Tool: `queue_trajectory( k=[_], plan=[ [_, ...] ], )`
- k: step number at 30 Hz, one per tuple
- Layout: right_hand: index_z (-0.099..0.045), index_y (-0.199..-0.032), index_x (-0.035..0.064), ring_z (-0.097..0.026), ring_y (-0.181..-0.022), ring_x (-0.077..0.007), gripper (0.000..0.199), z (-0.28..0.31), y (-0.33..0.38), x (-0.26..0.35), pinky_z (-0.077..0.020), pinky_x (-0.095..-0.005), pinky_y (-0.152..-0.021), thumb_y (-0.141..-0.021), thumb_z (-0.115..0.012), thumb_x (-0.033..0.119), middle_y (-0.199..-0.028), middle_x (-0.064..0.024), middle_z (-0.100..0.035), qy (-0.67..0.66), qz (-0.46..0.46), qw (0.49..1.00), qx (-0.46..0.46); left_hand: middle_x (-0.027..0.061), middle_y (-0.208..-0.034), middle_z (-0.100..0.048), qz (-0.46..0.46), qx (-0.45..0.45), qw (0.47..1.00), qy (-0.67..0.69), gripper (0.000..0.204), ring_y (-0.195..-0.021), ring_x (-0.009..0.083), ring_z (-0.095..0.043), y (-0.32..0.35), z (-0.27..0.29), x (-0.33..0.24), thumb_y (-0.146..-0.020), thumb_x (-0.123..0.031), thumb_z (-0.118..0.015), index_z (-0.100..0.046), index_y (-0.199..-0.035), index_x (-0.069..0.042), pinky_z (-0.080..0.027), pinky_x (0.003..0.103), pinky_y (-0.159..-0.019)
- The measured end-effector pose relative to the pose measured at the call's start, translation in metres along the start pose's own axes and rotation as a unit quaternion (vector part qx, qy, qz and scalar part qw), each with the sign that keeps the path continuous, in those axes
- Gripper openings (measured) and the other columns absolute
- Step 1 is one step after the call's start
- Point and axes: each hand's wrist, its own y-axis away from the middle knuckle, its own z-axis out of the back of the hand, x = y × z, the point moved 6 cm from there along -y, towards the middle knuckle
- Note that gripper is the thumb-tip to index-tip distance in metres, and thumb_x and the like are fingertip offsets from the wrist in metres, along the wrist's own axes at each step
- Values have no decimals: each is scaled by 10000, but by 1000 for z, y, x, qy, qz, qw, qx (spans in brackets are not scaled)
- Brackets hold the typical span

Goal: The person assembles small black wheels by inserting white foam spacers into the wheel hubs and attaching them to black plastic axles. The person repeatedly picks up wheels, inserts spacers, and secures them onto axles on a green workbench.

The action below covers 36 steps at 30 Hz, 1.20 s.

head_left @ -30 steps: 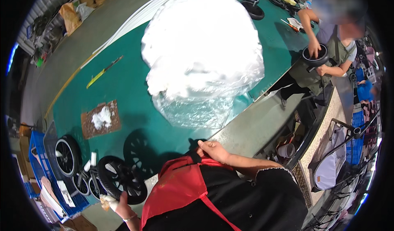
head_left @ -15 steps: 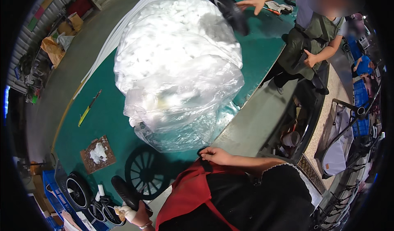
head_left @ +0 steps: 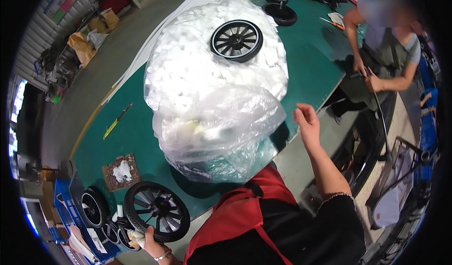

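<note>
A black spoked wheel (head_left: 136, 214) with a treaded tyre is tilted over the table's near left corner, its face showing. My left hand (head_left: 151, 244) grips it by the lower rim, and a crumpled white cloth (head_left: 137, 238) sits at the same fingers. My right hand (head_left: 307, 124) is raised beside the right side of a large clear plastic bag (head_left: 216, 119), its fingers loosely bent and apart, holding nothing. White pieces (head_left: 183, 58) fill the bag. Another spoked wheel (head_left: 236, 41) with a pale rim ring lies flat on them.
On the green table (head_left: 132, 128) lie a yellow-handled cutter (head_left: 112, 127) and a brown board with white paste (head_left: 122, 172). More wheels (head_left: 280, 13) rest at the far end; others (head_left: 94, 206) stand near left. A co-worker (head_left: 393, 53) at the right holds a dark rod.
The wheel blurred beside the co-worker's hand now lies on the white pieces. My right hand has risen from my apron toward the bag. The wheel in my left hand has turned face up.
</note>
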Motion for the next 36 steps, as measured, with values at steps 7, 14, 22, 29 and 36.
queue_trajectory(
  k=[7,14,22,29,36],
  plan=[
    [-610,-1078,84,-526,-1109,-318,390,-138,-161,68,-414,-408,-954,-702,-636,-18,-1051,-100,-612,346,417,828,141,3,-776,-560,59,-63,995,47,352,-743,103,-526,72,-88,-40,-828,-176,-645,-557,-1130,-20,-410,229,-671],
    [-549,-1263,160,-555,-1171,-334,531,-208,-237,-5,-238,-555,-1116,-736,-609,141,-1159,-134,-634,641,303,591,386,-3,-764,-572,78,-179,977,87,282,-668,107,-549,135,-72,-43,-788,-206,-682,-555,-1014,-94,-432,246,-587],
    [-552,-1279,-15,-632,-983,-218,723,-196,-294,-1,-493,-321,-876,-702,-836,314,-1149,-123,-649,250,125,841,463,-27,-729,-562,104,-268,952,101,160,-629,111,-552,152,-31,-24,-791,-139,-664,-544,-895,-124,-456,247,-579],
    [-631,-1135,19,-524,-686,-61,316,-220,-157,147,-413,-215,-658,-851,-727,121,-832,9,-605,45,132,933,331,-14,-839,-574,56,-291,945,135,332,-702,93,-556,155,65,9,-760,-4,-639,-513,-1059,-74,-457,229,-632],
    [-639,-1077,35,-551,-706,-64,356,-360,67,225,-443,-212,-631,-773,-793,136,-862,11,-622,-9,167,904,394,-14,-911,-578,50,-281,951,116,423,-761,76,-537,118,159,7,-753,69,-631,-518,-1154,-3,-451,218,-710]
  ],
)
